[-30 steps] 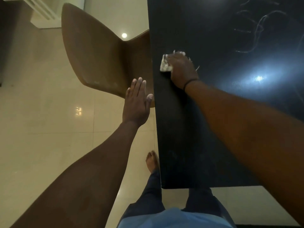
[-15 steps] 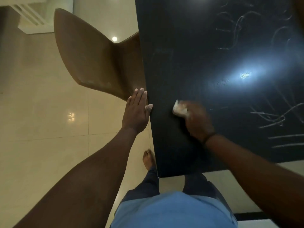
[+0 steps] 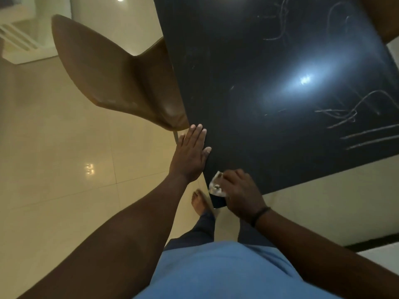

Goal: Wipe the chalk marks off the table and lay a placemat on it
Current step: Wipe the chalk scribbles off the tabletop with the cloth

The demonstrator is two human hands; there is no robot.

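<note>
The black table fills the upper right of the head view. White chalk marks remain on its right side, and fainter scribbles lie near the far end. My right hand grips a crumpled white cloth and presses it on the table's near left corner. My left hand rests flat against the table's left edge with its fingers straight. No placemat is in view.
A brown chair stands at the table's left side, its seat partly under the top. The floor is glossy beige tile. My bare foot is by the table's corner.
My right hand has dragged the cloth down the table's left strip from the far part to the near corner. My left hand has stayed at the edge.
</note>
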